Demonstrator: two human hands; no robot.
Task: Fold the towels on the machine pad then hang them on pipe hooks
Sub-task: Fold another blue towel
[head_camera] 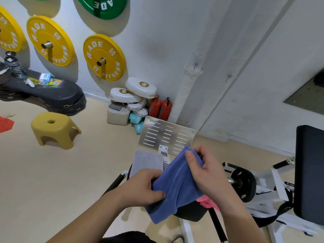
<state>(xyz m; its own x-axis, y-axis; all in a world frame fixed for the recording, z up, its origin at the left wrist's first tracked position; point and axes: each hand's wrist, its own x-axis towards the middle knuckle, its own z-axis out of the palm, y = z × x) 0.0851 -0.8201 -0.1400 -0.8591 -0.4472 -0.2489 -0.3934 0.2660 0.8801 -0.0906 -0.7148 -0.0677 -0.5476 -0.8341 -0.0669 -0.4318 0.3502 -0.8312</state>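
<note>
Both hands hold a blue towel [177, 183] up over the black machine pad [191, 213], whose near right edge shows beneath the cloth. The left hand [143, 185] grips the towel's left side, its fingers [157, 194] curled round a bunched fold with the thumb pressed on top. The right hand [210, 174] pinches the towel's far upper corner, thumb on the near face and the other fingers wrapped behind the cloth. The towel hangs slack between the two hands, and its lower end drops past the pad's near edge. A grey towel [147, 160], folded flat, lies at the pad's far left corner, just beyond the left hand. A pink towel [207, 202] lies crumpled at the pad's right edge, partly hidden under the blue one and the right wrist. Beyond the pad stands a slotted metal footplate [166, 135], and behind it a white wrapped pipe [184, 92] runs up the wall with a small hook [196, 64] on it. A yellow stool [52, 130] sits on the floor to the left, well apart from the pad.
</note>
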